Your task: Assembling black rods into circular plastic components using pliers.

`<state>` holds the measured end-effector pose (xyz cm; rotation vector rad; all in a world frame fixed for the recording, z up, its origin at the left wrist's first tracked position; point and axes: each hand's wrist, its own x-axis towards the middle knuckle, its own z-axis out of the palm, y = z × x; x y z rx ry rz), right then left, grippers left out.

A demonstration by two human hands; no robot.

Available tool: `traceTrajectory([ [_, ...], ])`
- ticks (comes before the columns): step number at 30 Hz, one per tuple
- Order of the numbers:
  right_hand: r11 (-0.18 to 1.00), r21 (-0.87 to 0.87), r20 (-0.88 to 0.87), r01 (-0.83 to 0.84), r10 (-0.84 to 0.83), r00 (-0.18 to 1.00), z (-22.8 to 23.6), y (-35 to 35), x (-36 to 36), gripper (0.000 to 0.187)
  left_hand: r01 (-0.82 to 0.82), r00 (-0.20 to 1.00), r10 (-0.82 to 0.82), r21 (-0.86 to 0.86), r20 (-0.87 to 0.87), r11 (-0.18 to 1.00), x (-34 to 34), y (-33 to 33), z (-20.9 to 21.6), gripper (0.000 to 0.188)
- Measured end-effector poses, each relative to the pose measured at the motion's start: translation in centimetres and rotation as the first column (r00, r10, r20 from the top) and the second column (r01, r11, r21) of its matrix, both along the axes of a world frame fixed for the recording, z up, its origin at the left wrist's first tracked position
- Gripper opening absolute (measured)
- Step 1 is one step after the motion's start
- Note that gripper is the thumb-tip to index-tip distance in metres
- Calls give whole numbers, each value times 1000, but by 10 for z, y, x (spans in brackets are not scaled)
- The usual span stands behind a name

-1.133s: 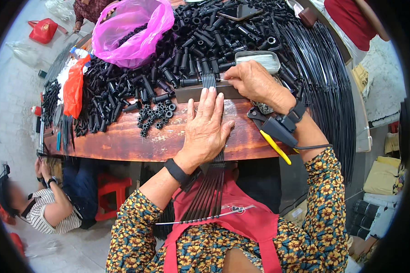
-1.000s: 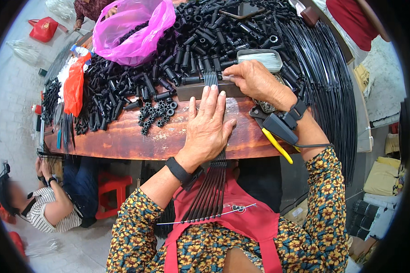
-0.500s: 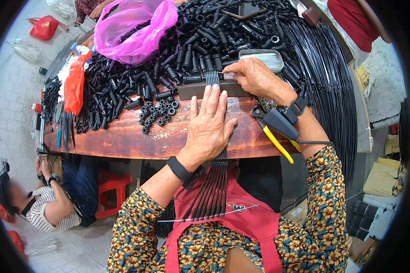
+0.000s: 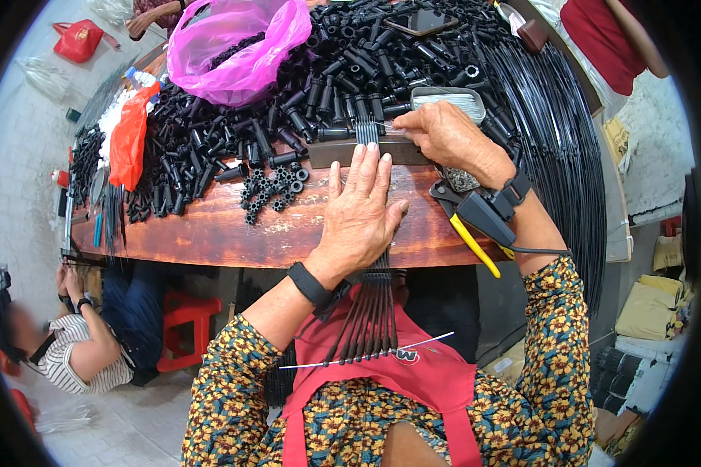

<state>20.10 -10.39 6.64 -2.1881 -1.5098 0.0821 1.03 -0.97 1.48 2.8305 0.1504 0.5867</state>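
Observation:
My left hand (image 4: 358, 214) lies flat with fingers stretched, pressing a row of thin black rods (image 4: 374, 307) onto the wooden table. The rods fan out toward me, their thick ends strung on a pale thin rod (image 4: 431, 339) across my red apron. Their far ends (image 4: 366, 132) lie side by side over a dark metal bar (image 4: 339, 153). At those ends my right hand (image 4: 452, 136) pinches a thin pale wire (image 4: 385, 125), its tip beside the rods. Behind that hand stands a small tin (image 4: 481, 109) of similar wires.
Pliers (image 4: 473, 245) with yellow handles lie under my right wrist. Black tubular parts (image 4: 265, 140) heap behind the bar, with a pink plastic bag (image 4: 234, 78) on them. Long black rods (image 4: 561, 156) lie at the right. Another person (image 4: 86, 342) sits at the left.
My view has shifted slightly. The pale thin rod on my apron has tilted, its right end higher. Both hands keep nearly the same place at the bar.

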Motion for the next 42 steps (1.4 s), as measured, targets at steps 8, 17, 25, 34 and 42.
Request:
traceTrajectory([
  [8, 999, 38, -47, -38, 40, 998, -6, -2, 4, 24, 3, 1000, -3, -6, 4, 1000, 1, 0, 1, 66],
  [17, 999, 19, -82, -40, 42, 996, -6, -2, 5, 24, -3, 1000, 3, -3, 0, 1000, 2, -1, 0, 66],
  [25, 999, 4, -115, -33, 33, 993, -3, -1, 4, 24, -5, 1000, 5, -5, 4, 1000, 1, 0, 1, 65],
  [34, 996, 26, -77, -85, 86, 993, -4, -3, 5, 23, -1, 1000, 2, -10, 16, 1000, 1, -1, 1, 65],
  [42, 998, -4, -9, -67, 67, 998, 2, -4, 4, 28, -3, 1000, 3, -1, 3, 1000, 0, 0, 0, 66],
])
